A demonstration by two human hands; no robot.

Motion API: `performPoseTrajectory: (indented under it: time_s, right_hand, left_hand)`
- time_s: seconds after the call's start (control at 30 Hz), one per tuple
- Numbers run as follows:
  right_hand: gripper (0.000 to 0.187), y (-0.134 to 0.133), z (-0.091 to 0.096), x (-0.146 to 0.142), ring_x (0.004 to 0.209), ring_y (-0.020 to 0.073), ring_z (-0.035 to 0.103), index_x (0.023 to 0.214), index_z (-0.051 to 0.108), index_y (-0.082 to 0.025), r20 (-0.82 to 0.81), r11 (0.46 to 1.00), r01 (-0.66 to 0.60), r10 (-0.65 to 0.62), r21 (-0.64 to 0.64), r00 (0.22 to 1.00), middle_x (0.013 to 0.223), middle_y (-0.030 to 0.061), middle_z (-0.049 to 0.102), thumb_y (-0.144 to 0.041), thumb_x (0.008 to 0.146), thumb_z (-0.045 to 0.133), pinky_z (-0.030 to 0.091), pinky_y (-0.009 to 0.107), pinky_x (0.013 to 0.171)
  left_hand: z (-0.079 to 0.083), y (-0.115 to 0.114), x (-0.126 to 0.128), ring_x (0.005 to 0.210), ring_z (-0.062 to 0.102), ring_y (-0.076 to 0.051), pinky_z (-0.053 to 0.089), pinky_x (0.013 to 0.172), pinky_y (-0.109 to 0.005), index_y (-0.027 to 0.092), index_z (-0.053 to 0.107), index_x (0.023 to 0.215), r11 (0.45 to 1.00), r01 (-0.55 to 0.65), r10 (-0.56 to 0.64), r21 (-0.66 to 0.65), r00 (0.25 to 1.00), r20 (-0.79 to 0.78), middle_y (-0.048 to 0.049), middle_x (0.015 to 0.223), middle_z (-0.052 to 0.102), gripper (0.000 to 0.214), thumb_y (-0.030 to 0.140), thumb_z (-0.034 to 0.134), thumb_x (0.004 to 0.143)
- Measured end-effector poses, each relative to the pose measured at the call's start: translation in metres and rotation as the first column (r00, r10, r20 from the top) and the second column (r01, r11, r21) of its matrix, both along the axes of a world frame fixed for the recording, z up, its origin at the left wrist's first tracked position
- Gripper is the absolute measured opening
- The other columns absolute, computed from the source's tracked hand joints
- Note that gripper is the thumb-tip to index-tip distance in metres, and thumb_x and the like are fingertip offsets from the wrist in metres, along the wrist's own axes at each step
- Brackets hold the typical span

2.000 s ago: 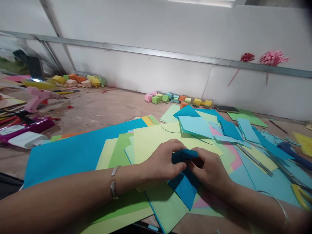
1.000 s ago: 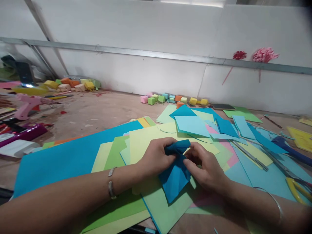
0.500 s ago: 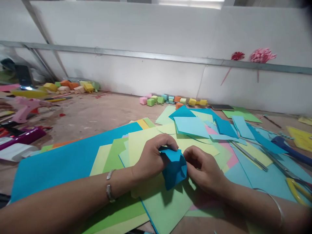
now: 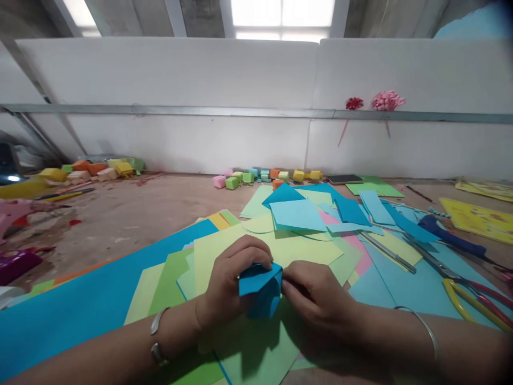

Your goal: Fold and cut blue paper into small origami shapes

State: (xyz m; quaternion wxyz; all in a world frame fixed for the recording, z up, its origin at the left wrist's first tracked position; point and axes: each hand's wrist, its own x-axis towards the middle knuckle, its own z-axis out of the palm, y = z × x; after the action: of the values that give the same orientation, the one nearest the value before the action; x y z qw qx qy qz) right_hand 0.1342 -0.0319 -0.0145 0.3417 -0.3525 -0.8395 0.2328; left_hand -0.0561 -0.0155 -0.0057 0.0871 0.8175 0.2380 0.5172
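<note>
A small folded blue paper box point(image 4: 262, 294) is held up between my two hands, over a pile of coloured paper. My left hand point(image 4: 236, 278) is closed around its left side, with fingers over the top edge. At its right edge, my right hand point(image 4: 316, 289) pinches the paper between thumb and forefinger. The box's top looks open, with a flap standing over the hollow. Beneath lies a pale green sheet point(image 4: 260, 347), shaded by my hands.
Scissors point(image 4: 452, 278) and tweezers point(image 4: 387, 251) lie on paper at the right. Small paper cubes point(image 4: 248, 178) line the back, with more cubes point(image 4: 92, 170) at the back left. A pink glue gun point(image 4: 12, 216) sits at the left edge. Yellow sheets point(image 4: 481, 219) lie far right.
The view has tilted up and shifted right, showing more window. The blue paper box has turned in my hands, so its opening and flap show differently. Both hands still hold it.
</note>
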Motion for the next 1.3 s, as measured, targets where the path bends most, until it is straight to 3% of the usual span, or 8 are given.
performPoseTrajectory:
  time_s: [0.23, 0.47, 0.9, 1.03, 1.17, 1.3]
  right_hand:
    - [0.018, 0.002, 0.000, 0.002, 0.062, 0.0115, 0.049, 0.076, 0.059, -0.017, -0.079, 0.997, 0.036, -0.030, 0.072, 0.996, 0.068, 0.0013, 0.059, -0.019, 0.089, 0.047, 0.037, 0.024, 0.059]
    - [0.014, 0.006, -0.002, 0.002, 0.069, 0.0130, 0.055, 0.085, 0.062, -0.017, -0.117, 0.997, 0.050, -0.043, 0.060, 0.992, 0.077, 0.0031, 0.063, -0.020, 0.090, 0.050, 0.042, 0.025, 0.063]
    - [0.023, 0.005, -0.004, 0.003, 0.060, 0.0108, 0.041, 0.076, 0.052, -0.018, -0.006, 0.997, -0.040, 0.040, 0.070, 0.999, 0.070, -0.0004, 0.053, -0.023, 0.095, 0.041, 0.036, 0.024, 0.058]
    - [0.023, 0.002, 0.006, 0.004, 0.061, 0.0115, 0.044, 0.073, 0.051, -0.019, -0.067, 0.998, 0.052, -0.053, -0.021, 0.996, 0.068, -0.0003, 0.053, -0.026, 0.093, 0.041, 0.036, 0.025, 0.058]
    - [0.019, 0.001, 0.007, 0.003, 0.063, 0.0132, 0.044, 0.081, 0.050, -0.020, -0.079, 0.986, 0.164, -0.165, -0.018, 0.983, 0.074, 0.0005, 0.054, -0.035, 0.078, 0.060, 0.037, 0.026, 0.056]
    - [0.020, 0.001, 0.000, 0.001, 0.079, 0.0178, 0.051, 0.096, 0.053, -0.019, 0.044, 0.984, 0.179, -0.180, 0.023, 0.983, 0.093, 0.0063, 0.060, -0.018, 0.077, 0.054, 0.041, 0.030, 0.069]
  left_hand:
    - [-0.003, 0.004, 0.001, 0.071, 0.061, -0.014, 0.051, 0.064, -0.023, 0.019, 0.056, 0.080, 0.999, -0.018, 0.019, -0.042, 0.999, 0.032, -0.0025, 0.077, 0.064, 0.011, 0.011, 0.063, 0.082]
    - [-0.005, 0.006, 0.000, 0.074, 0.063, -0.014, 0.052, 0.067, -0.023, 0.019, 0.059, 0.082, 0.997, -0.032, 0.033, -0.067, 0.999, 0.012, -0.0024, 0.080, 0.066, 0.010, 0.012, 0.066, 0.082]
    - [-0.007, 0.006, -0.003, 0.072, 0.066, -0.015, 0.055, 0.065, -0.023, 0.019, 0.068, 0.085, 0.995, -0.057, 0.053, -0.083, 0.997, -0.055, -0.0041, 0.079, 0.069, 0.006, 0.014, 0.066, 0.082]
    - [-0.006, 0.006, -0.002, 0.071, 0.067, -0.015, 0.055, 0.064, -0.023, 0.019, 0.068, 0.084, 0.991, -0.117, 0.111, -0.071, 0.991, -0.080, -0.0032, 0.078, 0.070, 0.008, 0.013, 0.065, 0.082]
    - [-0.004, 0.006, 0.000, 0.066, 0.064, -0.015, 0.053, 0.059, -0.024, 0.018, 0.066, 0.081, 0.978, -0.192, 0.180, -0.079, 0.973, -0.141, -0.0032, 0.075, 0.069, 0.005, 0.015, 0.062, 0.082]
    - [-0.006, 0.005, 0.002, 0.068, 0.064, -0.016, 0.053, 0.060, -0.026, 0.018, 0.064, 0.081, 0.976, -0.186, 0.162, -0.115, 0.969, -0.187, -0.0043, 0.077, 0.068, 0.006, 0.017, 0.059, 0.083]
